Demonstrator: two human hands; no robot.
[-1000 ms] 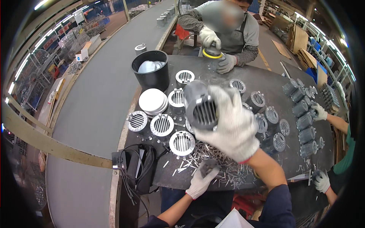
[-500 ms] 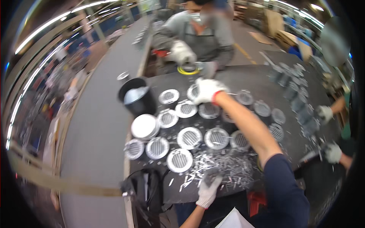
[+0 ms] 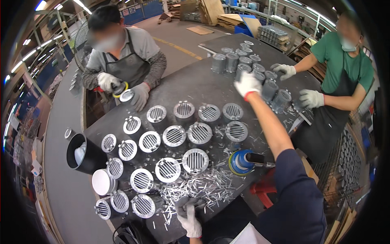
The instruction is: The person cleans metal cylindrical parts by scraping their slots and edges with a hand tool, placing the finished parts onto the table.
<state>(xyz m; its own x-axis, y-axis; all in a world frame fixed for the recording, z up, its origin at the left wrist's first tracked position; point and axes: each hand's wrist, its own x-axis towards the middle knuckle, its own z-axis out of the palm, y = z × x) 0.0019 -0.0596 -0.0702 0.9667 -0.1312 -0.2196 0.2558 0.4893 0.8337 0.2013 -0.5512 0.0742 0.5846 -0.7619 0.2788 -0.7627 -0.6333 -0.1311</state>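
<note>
The right hand point(image 3: 248, 84), in a white glove, is extended over the group of grey cylinders point(image 3: 269, 90) at the far right of the tabletop point(image 3: 174, 87); its fingers are bent downward beside the cylinder tops, and whether it grasps 1 of them cannot be told. The left hand point(image 3: 189, 213), in a glove with dark finger ends, is at the near edge with fingers curled; whether it holds anything cannot be told. Loose metal slivers point(image 3: 219, 187) are scattered just beyond the left hand. Slotted cylinders point(image 3: 200, 133) stand in uneven rows from the near left to the middle, slotted faces upward. A blue power tool point(image 3: 243, 162) with a yellow-edged base rests to the right of the slivers. A stack of white discs point(image 3: 100, 181) is located at the left, near a black bin point(image 3: 79, 152) containing white material. At the far left, a person in a grey apron point(image 3: 128, 61) has 1 hand on a yellow-rimmed tool point(image 3: 121, 89) and 1 hand beside it. At the right, a person in a green shirt point(image 3: 345, 57) has 2 gloved hands near the grey cylinders. A conveyor belt point(image 3: 65, 122) runs along the left side.
</note>
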